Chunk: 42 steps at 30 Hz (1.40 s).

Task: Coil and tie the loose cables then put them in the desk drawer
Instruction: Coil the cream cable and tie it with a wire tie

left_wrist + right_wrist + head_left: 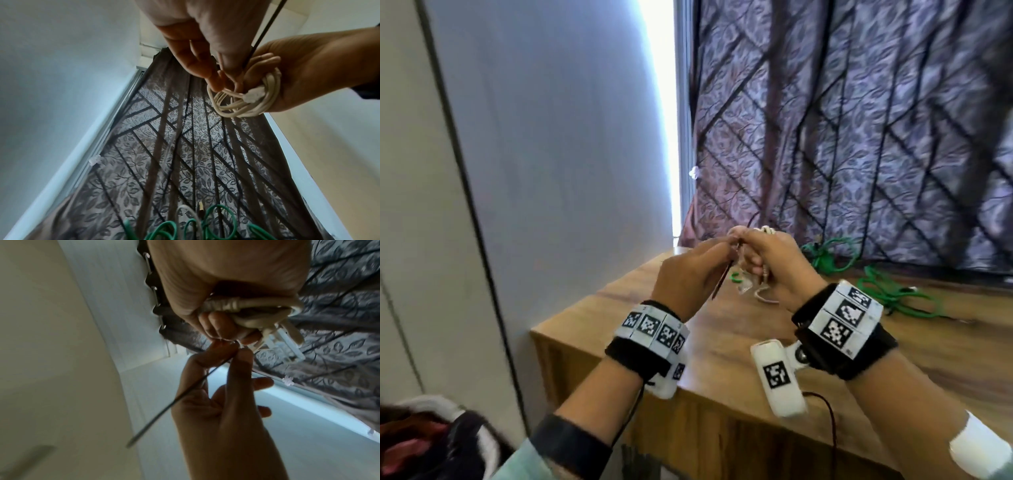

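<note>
A coiled white cable (246, 104) is gripped in my right hand (751, 255), with its plug (224, 304) lying across the palm. My left hand (729, 245) meets it and pinches a thin dark tie (722, 277) between thumb and fingertips. The tie (180, 397) runs down past the left palm. In the left wrist view the tie (265, 30) passes behind the coil. Both hands are raised above the wooden desk (722, 346). Loose green cables (828, 257) lie on the desk behind them, with more green cable (893, 296) to the right.
A patterned curtain (859, 137) hangs behind the desk and a white wall stands to its left. The desk's left corner is near my left wrist. A dark bag (431, 442) lies on the floor at lower left. Green cables (218, 224) also show below the left hand.
</note>
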Each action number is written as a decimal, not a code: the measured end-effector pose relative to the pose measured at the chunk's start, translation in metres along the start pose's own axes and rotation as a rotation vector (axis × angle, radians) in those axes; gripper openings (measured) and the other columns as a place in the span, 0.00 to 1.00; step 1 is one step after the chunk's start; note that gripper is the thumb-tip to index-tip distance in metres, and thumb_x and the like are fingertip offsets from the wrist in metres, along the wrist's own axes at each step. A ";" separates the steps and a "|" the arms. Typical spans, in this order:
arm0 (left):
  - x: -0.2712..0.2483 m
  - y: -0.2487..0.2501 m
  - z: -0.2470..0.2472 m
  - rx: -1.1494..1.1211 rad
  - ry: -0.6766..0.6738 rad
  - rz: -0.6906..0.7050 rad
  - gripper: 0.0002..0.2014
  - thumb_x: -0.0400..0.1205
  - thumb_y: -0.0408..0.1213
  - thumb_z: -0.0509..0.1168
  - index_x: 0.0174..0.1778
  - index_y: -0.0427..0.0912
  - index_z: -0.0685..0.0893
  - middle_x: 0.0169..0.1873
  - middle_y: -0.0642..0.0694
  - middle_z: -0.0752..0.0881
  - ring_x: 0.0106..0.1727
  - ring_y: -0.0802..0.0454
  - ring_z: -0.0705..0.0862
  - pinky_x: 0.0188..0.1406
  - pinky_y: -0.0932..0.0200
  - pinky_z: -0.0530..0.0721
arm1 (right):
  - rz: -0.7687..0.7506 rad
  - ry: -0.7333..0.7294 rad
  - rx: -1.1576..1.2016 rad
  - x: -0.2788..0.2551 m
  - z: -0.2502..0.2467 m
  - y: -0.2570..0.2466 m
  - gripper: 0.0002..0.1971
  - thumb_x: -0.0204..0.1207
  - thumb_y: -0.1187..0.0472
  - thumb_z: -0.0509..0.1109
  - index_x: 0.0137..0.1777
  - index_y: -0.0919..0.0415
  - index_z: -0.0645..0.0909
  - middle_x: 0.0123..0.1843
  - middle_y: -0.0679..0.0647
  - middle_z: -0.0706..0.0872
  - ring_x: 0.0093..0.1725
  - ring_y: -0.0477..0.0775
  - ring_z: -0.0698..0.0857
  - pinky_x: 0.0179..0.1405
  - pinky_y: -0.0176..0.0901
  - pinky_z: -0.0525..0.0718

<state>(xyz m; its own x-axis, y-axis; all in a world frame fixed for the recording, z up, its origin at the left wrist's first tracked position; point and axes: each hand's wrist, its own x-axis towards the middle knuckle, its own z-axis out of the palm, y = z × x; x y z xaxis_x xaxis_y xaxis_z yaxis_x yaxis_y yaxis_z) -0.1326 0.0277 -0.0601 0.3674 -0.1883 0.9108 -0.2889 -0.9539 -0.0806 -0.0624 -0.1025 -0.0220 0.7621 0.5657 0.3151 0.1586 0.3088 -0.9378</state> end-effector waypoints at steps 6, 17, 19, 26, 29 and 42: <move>0.061 0.002 0.077 -0.247 -0.011 -0.025 0.07 0.79 0.43 0.62 0.49 0.51 0.83 0.64 0.57 0.82 0.56 0.55 0.85 0.46 0.52 0.86 | -0.054 0.287 0.097 0.043 -0.056 -0.022 0.13 0.81 0.63 0.62 0.33 0.60 0.75 0.14 0.46 0.66 0.12 0.42 0.62 0.12 0.31 0.57; 0.090 0.009 0.177 -0.627 0.119 -0.481 0.09 0.76 0.38 0.61 0.45 0.52 0.86 0.37 0.50 0.88 0.35 0.51 0.84 0.36 0.54 0.84 | -0.192 0.470 -0.215 0.053 -0.129 -0.007 0.13 0.81 0.64 0.64 0.35 0.65 0.78 0.14 0.44 0.68 0.14 0.42 0.63 0.15 0.33 0.59; 0.084 0.012 0.189 -0.745 0.112 -0.524 0.07 0.78 0.39 0.62 0.46 0.52 0.84 0.33 0.50 0.87 0.33 0.50 0.85 0.36 0.52 0.85 | -0.162 0.461 -0.139 0.056 -0.139 0.000 0.14 0.82 0.63 0.63 0.34 0.65 0.75 0.14 0.45 0.67 0.14 0.43 0.63 0.16 0.34 0.58; 0.075 0.020 0.202 -1.075 -0.006 -0.618 0.06 0.83 0.32 0.63 0.43 0.45 0.84 0.30 0.46 0.87 0.24 0.58 0.82 0.26 0.61 0.82 | -0.086 0.467 -0.051 0.066 -0.164 0.001 0.12 0.82 0.60 0.62 0.37 0.63 0.72 0.16 0.47 0.66 0.14 0.43 0.62 0.14 0.33 0.60; 0.079 0.024 0.198 -1.133 -0.032 -0.597 0.04 0.82 0.29 0.63 0.45 0.38 0.83 0.32 0.44 0.86 0.24 0.61 0.82 0.23 0.68 0.80 | -0.028 0.375 -0.094 0.069 -0.164 0.001 0.13 0.83 0.61 0.60 0.36 0.63 0.74 0.15 0.46 0.66 0.13 0.43 0.62 0.14 0.33 0.59; 0.074 0.002 0.199 -1.182 0.057 -0.540 0.12 0.77 0.21 0.66 0.54 0.37 0.85 0.31 0.59 0.90 0.32 0.68 0.83 0.32 0.74 0.78 | 0.396 -0.174 -0.432 0.088 -0.162 0.011 0.14 0.82 0.63 0.60 0.35 0.64 0.78 0.14 0.47 0.64 0.11 0.42 0.60 0.14 0.33 0.55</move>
<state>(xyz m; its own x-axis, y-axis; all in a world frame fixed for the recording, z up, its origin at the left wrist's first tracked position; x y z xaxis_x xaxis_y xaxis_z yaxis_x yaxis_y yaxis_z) 0.0704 -0.0347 -0.0732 0.6520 0.1905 0.7339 -0.7269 -0.1183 0.6765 0.1078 -0.1732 -0.0287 0.7070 0.7021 -0.0849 0.1519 -0.2681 -0.9514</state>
